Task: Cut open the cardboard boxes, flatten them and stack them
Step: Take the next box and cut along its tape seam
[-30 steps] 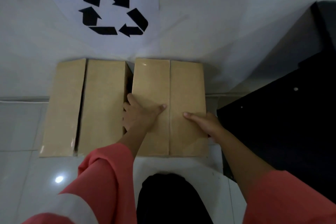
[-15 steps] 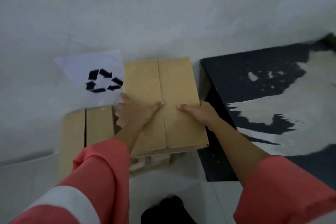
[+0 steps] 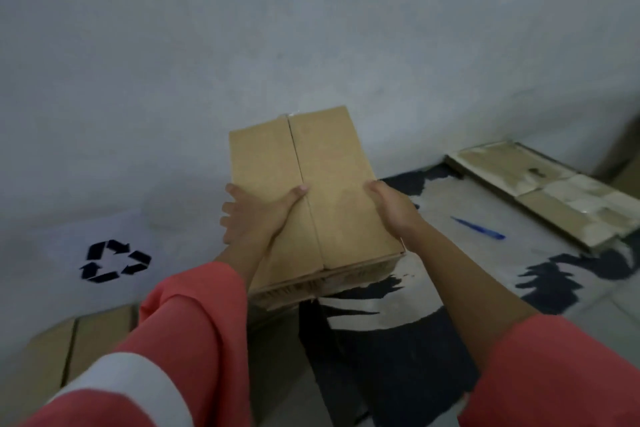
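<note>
I hold a closed brown cardboard box (image 3: 322, 184) in the air in front of me, its taped seam running away from me. My left hand (image 3: 256, 215) grips its left side, thumb on top and fingers under the edge. My right hand (image 3: 391, 208) grips the right side the same way. A second closed box (image 3: 79, 343) stands on the floor at the lower left. Flattened cardboard (image 3: 540, 191) lies at the right, on the mat's far corner. A blue cutter (image 3: 479, 228) lies on the mat to the right of my right hand.
A black-and-white patterned mat (image 3: 433, 315) covers the floor below and to the right of the held box. A white sheet with a black recycling sign (image 3: 114, 262) leans on the grey wall (image 3: 277, 45) at the left. Pale floor tiles (image 3: 277, 374) show between box and mat.
Both hands have lifted the right-hand box off the floor and carried it up and to the right, over the mat. The other box stays on the floor.
</note>
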